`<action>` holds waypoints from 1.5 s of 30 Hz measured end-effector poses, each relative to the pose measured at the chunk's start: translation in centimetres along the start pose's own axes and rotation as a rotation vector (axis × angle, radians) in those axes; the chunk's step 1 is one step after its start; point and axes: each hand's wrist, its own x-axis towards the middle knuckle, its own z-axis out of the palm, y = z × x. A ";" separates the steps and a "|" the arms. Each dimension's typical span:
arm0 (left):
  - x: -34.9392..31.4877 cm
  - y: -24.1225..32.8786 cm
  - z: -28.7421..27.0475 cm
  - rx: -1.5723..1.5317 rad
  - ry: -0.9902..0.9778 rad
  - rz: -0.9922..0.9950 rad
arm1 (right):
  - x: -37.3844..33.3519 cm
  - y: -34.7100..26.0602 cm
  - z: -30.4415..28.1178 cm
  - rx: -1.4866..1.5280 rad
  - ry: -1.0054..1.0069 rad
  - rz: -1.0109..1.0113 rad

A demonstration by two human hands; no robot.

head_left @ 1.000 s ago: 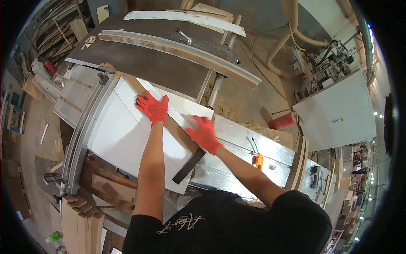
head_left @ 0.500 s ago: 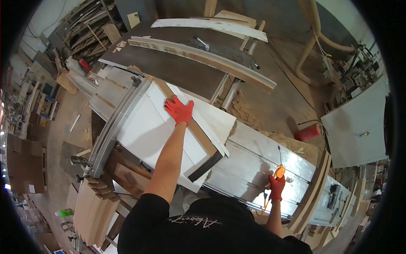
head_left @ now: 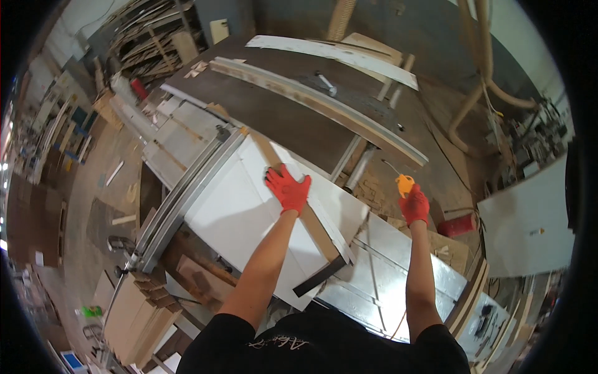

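Note:
My left hand, in a red glove, lies with fingers spread on a brown strip that rests lengthwise on the white boards. A narrow white strip runs along the brown one's right side. Across their near end sits a short black bar. My right hand, also red-gloved, is closed round an orange air blow gun. The gun is raised beyond the metal table, its thin nozzle pointing up and left toward the dark tabletop. An orange hose shows near my right forearm.
A metal rail borders the white boards at left. Beyond lies a dark tabletop with a long fence across it. The silver sliding table extends right. Stacked boards stand lower left; a red cylinder is far right.
My right hand has lifted the air blow gun up and away from me, from over the silver table. My left hand stays on the strip; the whole view has shifted slightly.

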 end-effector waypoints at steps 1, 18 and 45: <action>0.0 -0.7 0.2 -0.008 0.012 -0.005 | 1.2 -3.6 1.1 0.045 -0.064 -0.076; 0.2 0.5 -1.3 -0.133 -0.085 -0.041 | 6.9 -38.2 5.3 1.187 -0.830 -0.325; -0.3 0.7 -1.1 -0.101 -0.072 -0.060 | 6.5 -20.4 9.8 1.281 -0.373 0.071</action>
